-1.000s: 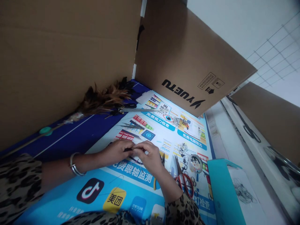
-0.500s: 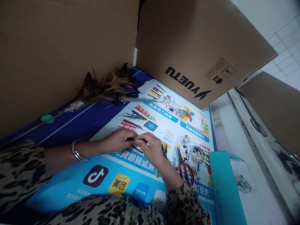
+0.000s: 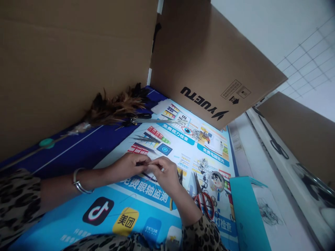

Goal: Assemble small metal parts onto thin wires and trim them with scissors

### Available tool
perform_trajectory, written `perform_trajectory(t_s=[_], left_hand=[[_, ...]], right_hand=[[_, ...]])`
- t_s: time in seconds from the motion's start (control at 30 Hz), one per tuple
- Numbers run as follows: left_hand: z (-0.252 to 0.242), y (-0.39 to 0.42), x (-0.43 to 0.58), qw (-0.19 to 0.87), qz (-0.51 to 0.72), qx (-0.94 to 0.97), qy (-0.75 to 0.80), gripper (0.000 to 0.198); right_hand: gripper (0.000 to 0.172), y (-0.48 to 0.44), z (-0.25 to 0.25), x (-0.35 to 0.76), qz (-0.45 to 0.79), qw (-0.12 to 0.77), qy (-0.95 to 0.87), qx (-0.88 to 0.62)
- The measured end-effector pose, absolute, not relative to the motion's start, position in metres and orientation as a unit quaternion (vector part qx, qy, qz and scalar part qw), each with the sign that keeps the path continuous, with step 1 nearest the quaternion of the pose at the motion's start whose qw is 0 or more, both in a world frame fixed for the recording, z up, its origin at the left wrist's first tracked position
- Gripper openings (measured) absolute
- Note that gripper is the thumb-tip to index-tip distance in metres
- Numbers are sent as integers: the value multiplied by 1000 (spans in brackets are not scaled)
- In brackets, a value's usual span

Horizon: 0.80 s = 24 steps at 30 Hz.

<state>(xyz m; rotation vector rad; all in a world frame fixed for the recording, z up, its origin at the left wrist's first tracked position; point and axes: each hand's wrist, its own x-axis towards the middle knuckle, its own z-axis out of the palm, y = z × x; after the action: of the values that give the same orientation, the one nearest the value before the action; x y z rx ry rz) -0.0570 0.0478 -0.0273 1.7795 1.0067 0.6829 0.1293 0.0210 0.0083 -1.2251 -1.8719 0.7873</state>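
Bright poster (image 3: pixel 154 204) (scissors (image 3: pixel 201 194) nearby) beneath left hand (image 3: pixel 127 166) against right hand (image 3: pixel 167 176).

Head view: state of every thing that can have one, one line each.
Left hand: pinched, contents hidden
Right hand: pinched, meeting the left hand, contents hidden
Bracelet: worn on left wrist
Pliers: lying, partly hidden by right wrist
Red-handled scissors: lying, blade gap unclear
Feather bundle: lying
Printed cardboard panel: standing
Rightmost wire tangle: loosely heaped
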Motion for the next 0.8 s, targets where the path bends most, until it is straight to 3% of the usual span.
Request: perform_trajectory(t_s=[0.8], left_hand=[[-33,50,-60,444,268,757,397,28]], right_hand=[[7,17,12,128,262,365,-762,-466]])
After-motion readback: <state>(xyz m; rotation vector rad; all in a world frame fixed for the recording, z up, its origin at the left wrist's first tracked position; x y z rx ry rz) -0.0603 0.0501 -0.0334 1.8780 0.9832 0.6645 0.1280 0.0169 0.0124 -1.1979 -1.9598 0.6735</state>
